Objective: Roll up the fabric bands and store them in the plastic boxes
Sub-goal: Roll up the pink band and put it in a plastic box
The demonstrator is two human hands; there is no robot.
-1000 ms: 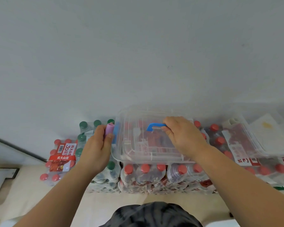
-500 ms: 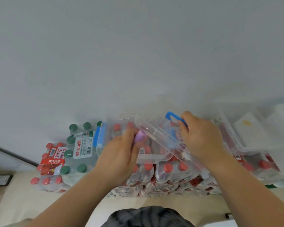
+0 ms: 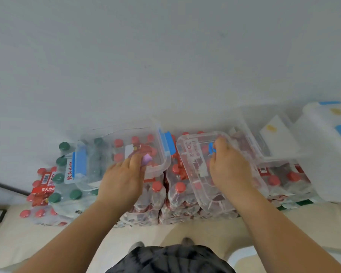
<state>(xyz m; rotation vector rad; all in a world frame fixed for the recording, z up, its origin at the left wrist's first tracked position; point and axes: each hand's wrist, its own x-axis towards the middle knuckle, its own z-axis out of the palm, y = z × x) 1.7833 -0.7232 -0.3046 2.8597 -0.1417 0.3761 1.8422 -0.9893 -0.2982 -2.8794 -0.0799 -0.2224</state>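
Surface: bottle packs (image 3: 158,194) on beige floor (image 3: 146,233), against pale wall (image 3: 165,56).
Left hand (image 3: 124,180): pinches purple rolled band (image 3: 147,160) over clear box (image 3: 162,167).
Right hand (image 3: 228,166): grips lid (image 3: 193,174) by blue handle (image 3: 212,148).

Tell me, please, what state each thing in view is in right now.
Clear plastic box: open, lid off.
Lid: off the box, tilted, held by its blue handle.
Purple fabric band: rolled up, pinched over the box.
Left hand: pinches the band.
Right hand: grips the lid's handle.
Water bottles: capped, shrink-wrapped.
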